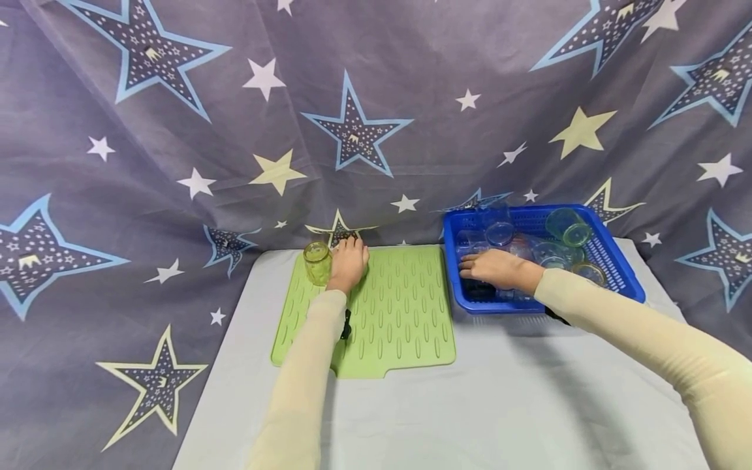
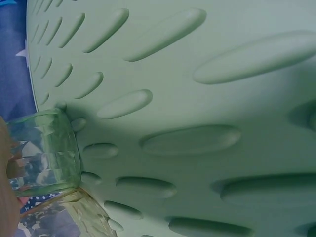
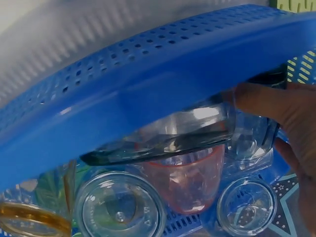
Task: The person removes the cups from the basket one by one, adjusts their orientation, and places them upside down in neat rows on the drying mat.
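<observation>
On the green drying mat (image 1: 405, 307), my left hand (image 1: 349, 262) holds a pale green glass (image 2: 47, 153) that stands on the ridged surface in the left wrist view; in the head view the hand hides it. A yellow glass (image 1: 318, 264) stands right beside it at the mat's back left. My right hand (image 1: 499, 268) reaches into the blue basket (image 1: 457, 274). Its thumb and fingers are around a dark-tinted glass (image 3: 256, 131) near the basket's front wall. Close by lies a clear, dark-rimmed glass (image 3: 187, 129) on its side, over a pink glass (image 3: 190, 185).
Several more glasses fill the basket, including a green one (image 1: 568, 226) at the back right, a clear one (image 1: 498, 228) and an amber-rimmed one (image 1: 589, 273). A star-patterned curtain (image 1: 376, 196) hangs behind the white-covered table (image 1: 470, 405).
</observation>
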The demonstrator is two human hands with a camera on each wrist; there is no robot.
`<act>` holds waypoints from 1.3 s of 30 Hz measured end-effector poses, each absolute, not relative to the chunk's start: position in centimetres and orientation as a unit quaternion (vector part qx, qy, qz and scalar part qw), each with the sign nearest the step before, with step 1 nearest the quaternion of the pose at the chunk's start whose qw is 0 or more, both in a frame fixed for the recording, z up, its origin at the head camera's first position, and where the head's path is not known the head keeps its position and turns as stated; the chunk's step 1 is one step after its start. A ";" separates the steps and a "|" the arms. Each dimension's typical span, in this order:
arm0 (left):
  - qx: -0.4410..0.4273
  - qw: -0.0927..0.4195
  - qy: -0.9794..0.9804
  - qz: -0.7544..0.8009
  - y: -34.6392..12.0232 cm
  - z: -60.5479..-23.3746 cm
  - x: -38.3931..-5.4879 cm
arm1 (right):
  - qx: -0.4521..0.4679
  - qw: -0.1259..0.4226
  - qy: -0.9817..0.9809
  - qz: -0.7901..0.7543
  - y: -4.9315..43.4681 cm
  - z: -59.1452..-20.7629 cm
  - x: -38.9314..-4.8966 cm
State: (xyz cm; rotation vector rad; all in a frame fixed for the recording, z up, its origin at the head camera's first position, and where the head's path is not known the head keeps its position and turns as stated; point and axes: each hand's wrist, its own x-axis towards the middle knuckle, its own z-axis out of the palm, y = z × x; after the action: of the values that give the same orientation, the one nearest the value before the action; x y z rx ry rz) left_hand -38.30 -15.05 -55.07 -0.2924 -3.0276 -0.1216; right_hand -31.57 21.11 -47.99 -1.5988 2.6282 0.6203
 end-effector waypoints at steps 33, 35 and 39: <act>-0.103 0.015 -0.994 -0.035 -15.1 -54.4 -38.5 | -0.510 0.002 0.827 0.238 20.9 -47.7 -31.0; -0.101 0.013 -0.994 -0.034 -15.0 -54.3 -38.5 | -0.507 0.012 0.830 0.231 21.0 -47.7 -31.0; -0.097 0.007 -0.995 -0.037 -15.0 -54.1 -38.3 | -0.502 0.019 0.840 0.205 21.4 -47.6 -31.0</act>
State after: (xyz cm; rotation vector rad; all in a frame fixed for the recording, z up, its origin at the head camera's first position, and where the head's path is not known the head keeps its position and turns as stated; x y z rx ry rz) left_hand -38.26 -14.98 -54.06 -0.3049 -3.1113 -0.1165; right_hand -30.95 21.41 -47.60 -1.5599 2.6070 0.6370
